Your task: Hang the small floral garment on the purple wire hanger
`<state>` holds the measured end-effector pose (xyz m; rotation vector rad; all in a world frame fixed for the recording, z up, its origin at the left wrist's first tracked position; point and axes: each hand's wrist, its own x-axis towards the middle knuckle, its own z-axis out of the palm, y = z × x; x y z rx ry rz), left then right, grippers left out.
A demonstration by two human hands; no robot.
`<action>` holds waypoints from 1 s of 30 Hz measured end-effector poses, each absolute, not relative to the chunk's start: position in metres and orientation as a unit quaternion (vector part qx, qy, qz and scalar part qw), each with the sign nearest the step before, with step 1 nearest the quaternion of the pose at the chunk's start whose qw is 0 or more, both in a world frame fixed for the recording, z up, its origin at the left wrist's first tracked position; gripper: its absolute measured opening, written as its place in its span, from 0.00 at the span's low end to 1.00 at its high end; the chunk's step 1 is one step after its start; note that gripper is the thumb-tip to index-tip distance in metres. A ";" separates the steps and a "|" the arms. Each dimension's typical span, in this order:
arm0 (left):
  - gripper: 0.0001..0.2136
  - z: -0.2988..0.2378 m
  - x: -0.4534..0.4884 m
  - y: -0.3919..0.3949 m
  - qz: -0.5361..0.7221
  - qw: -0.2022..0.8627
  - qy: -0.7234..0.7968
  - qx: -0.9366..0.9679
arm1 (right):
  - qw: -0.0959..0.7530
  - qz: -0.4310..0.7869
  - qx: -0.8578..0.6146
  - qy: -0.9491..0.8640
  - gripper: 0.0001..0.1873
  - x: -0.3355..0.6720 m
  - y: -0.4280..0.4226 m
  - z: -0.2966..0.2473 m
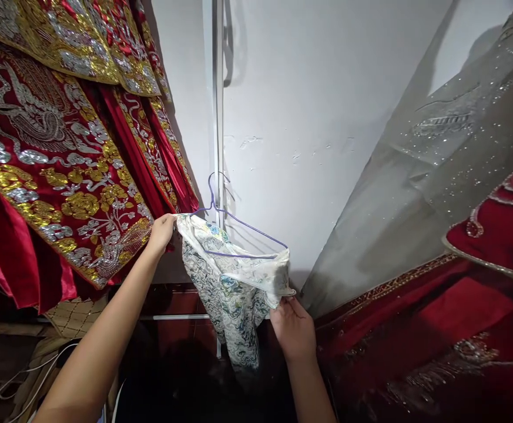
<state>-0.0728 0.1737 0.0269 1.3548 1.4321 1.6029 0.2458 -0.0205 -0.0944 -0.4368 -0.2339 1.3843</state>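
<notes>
A patterned garment (pixel 234 294) in white, grey, blue and yellow hangs on a thin purple wire hanger (pixel 251 227). The hanger's hook points up in front of the white wall, and its bottom bar shows through the wide neckline. At the garment's left shoulder, my left hand (pixel 163 230) pinches the cloth by the hanger's end. My right hand (pixel 294 326) is closed on the edge of the cloth below the hanger's right end; some of its fingers are hidden behind the fabric. The lower part of the garment droops into shadow.
Red robes (pixel 62 158) with gold and silver embroidery hang on the left. A pale sequinned gown (pixel 415 176) and a dark red garment (pixel 415 311) hang on the right. A vertical metal pole (pixel 218 106) stands against the wall (pixel 304 88). White cables (pixel 27 373) lie at lower left.
</notes>
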 end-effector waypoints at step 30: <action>0.07 0.014 0.011 -0.074 0.367 0.422 0.302 0.772 | 0.499 0.739 -0.349 -0.288 0.20 0.182 -0.040 -0.052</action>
